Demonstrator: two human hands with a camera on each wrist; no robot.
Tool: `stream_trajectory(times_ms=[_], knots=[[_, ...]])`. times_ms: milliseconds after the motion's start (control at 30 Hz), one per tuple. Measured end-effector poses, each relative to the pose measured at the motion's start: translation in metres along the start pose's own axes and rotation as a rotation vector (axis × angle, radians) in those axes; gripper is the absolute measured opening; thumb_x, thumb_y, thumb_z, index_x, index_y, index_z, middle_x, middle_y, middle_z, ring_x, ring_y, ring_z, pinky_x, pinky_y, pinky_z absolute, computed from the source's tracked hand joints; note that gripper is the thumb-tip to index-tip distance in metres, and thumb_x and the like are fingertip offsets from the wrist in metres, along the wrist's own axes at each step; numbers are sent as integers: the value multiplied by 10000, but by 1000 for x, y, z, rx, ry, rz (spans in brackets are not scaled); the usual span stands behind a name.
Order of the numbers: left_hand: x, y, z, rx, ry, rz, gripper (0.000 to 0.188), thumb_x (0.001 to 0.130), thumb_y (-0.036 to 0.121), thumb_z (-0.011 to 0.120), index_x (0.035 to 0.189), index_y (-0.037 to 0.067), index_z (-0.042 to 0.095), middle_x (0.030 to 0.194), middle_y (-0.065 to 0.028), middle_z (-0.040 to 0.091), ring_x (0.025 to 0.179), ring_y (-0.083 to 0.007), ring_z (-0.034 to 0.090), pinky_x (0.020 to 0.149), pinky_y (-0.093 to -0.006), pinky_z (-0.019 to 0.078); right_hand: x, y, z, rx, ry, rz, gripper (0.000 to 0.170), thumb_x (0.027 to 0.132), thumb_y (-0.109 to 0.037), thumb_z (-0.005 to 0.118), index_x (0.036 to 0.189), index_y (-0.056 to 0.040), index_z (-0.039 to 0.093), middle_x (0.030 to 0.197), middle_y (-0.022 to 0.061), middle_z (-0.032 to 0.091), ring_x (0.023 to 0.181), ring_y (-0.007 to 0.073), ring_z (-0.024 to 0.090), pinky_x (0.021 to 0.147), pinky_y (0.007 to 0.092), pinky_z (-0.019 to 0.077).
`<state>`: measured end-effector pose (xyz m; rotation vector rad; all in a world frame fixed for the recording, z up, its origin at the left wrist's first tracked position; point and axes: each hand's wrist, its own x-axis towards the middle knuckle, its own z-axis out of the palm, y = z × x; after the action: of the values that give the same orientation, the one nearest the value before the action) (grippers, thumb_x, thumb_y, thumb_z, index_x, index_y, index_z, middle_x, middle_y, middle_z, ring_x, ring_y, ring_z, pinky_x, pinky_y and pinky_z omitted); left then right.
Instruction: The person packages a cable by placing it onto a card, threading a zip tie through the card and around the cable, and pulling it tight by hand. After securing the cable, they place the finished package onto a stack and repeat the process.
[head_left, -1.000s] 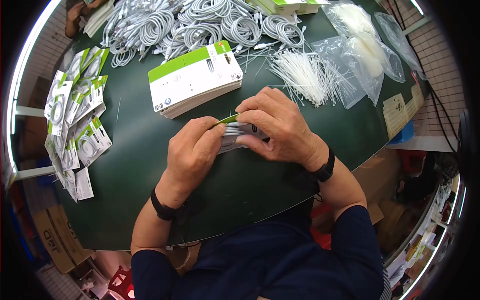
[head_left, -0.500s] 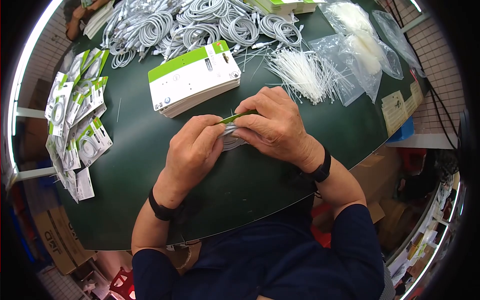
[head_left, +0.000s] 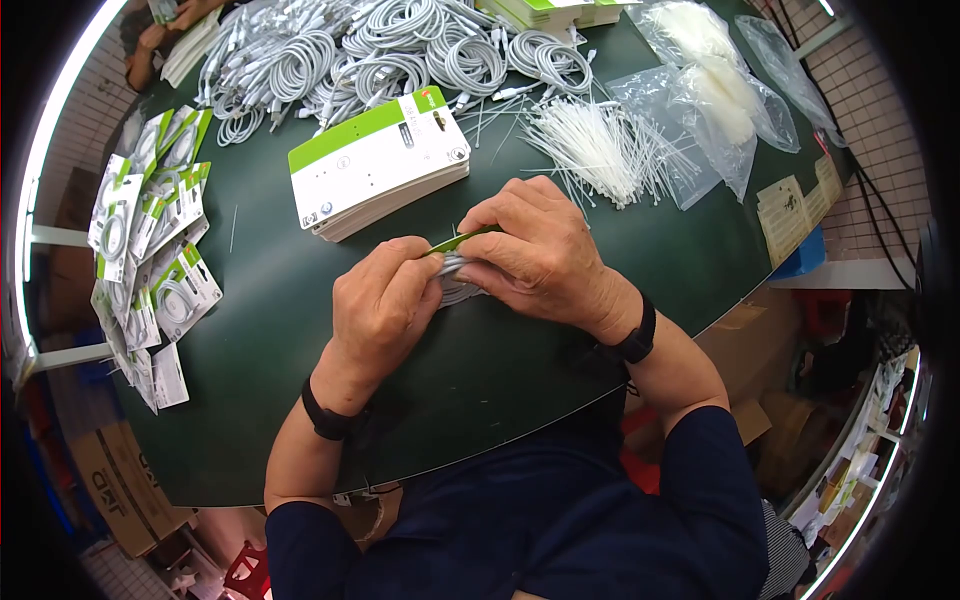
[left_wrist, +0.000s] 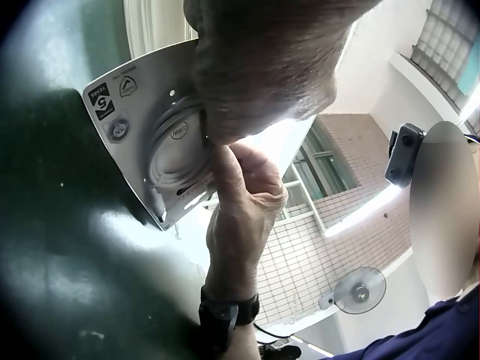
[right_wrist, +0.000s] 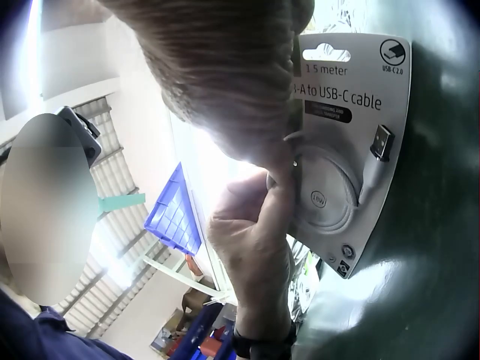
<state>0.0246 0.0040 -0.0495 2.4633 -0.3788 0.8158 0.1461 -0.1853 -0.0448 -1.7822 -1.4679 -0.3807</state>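
Note:
Between both hands, close over the green table (head_left: 470, 400), is a white and green packaging card (head_left: 462, 240) with a coiled grey USB cable (head_left: 460, 292) lying against its face. My left hand (head_left: 385, 300) pinches the card and coil from the left. From the right, my right hand (head_left: 545, 255) grips the same card, its thumb pressed at the top of the coil. The right wrist view shows the card's printed face (right_wrist: 337, 97) and a USB-A plug (right_wrist: 382, 142). In the left wrist view the cable's other end (left_wrist: 157, 202) lies near the card's edge. Fingers hide the coil's middle.
A stack of flat cards (head_left: 380, 160) stands just beyond the hands. Coiled cables (head_left: 390, 60) are heaped at the back. White zip ties (head_left: 605, 150) lie at the right by plastic bags (head_left: 725, 110). Carded cables (head_left: 160, 240) pile up at the left. Another person's hands (head_left: 165, 35) show far left.
My right thumb has moved up from the lower coil toward the left fingertips, and the fingers of both hands are closer together. The card stays between them. The view has shifted slightly.

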Motion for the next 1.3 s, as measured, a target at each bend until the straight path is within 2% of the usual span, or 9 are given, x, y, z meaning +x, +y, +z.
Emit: stream_trajectory(times_ms=[167, 300, 400, 533, 633, 700, 767, 933, 1300], knots=[[2, 3, -4, -25, -11, 11, 243, 718, -62, 764, 926, 15, 666, 938, -113, 688, 759, -278, 700, 636, -365, 576, 5, 11, -18, 60, 24, 39, 261, 730, -117, 871, 927, -89, 702, 938, 53, 678, 785, 258, 629, 714, 379, 481], [0, 5, -3, -49, -9, 0, 244, 721, -82, 759, 930, 9, 673, 930, -117, 686, 757, -277, 698, 634, -368, 575, -6, 51, -35, -55, 161, 341, 231, 762, -151, 860, 935, -72, 731, 927, 85, 692, 828, 299, 654, 751, 392, 518], [1, 5, -4, -40, -26, -4, 247, 725, -90, 761, 936, 6, 676, 939, -125, 690, 759, -284, 698, 636, -368, 575, -21, 76, -53, -236, -133, 551, 229, 762, -192, 857, 931, -71, 762, 944, 116, 705, 891, 332, 675, 789, 419, 543], [-7, 5, -5, -18, -48, -15, 244, 745, -114, 733, 953, 0, 676, 986, -155, 709, 792, -326, 706, 680, -380, 581, -34, 92, -50, -320, -210, 617, 270, 707, -259, 875, 923, -116, 800, 934, 135, 701, 995, 346, 676, 830, 449, 563], [-20, -15, -3, -33, -71, 14, 221, 814, -126, 675, 1006, -17, 661, 1029, -184, 677, 885, -356, 677, 745, -398, 559, -32, 115, -33, -343, -379, 794, 198, 695, -213, 818, 834, -82, 764, 946, 172, 715, 915, 390, 705, 766, 494, 589], [-29, -31, -1, -21, -72, -25, 219, 813, -130, 669, 1000, -16, 661, 1043, -193, 671, 905, -364, 678, 758, -417, 562, -49, 138, -2, -416, -113, 577, 100, 711, -153, 744, 730, -55, 740, 798, 170, 718, 769, 400, 716, 687, 493, 589], [-5, 1, -10, 75, -68, 21, 61, 866, 19, 737, 924, 26, 721, 945, -131, 729, 842, -318, 702, 761, -406, 557, -43, 129, -2, -472, -134, 560, 80, 709, -135, 719, 724, -59, 738, 728, 150, 702, 702, 375, 712, 645, 487, 581], [4, 1, -5, 32, -75, -5, 138, 846, 2, 749, 982, 24, 740, 992, -152, 736, 872, -342, 707, 789, -431, 575, -35, 111, -29, -471, -135, 534, 55, 700, -121, 714, 712, -74, 739, 747, 150, 717, 715, 352, 720, 634, 468, 576], [26, 13, 18, 47, -64, 129, 125, 823, -33, 756, 931, 23, 728, 942, -162, 726, 839, -344, 708, 732, -427, 584, -26, 114, -14, -522, -94, 534, 40, 676, -95, 731, 701, -68, 745, 779, 135, 732, 755, 338, 731, 656, 451, 583]])
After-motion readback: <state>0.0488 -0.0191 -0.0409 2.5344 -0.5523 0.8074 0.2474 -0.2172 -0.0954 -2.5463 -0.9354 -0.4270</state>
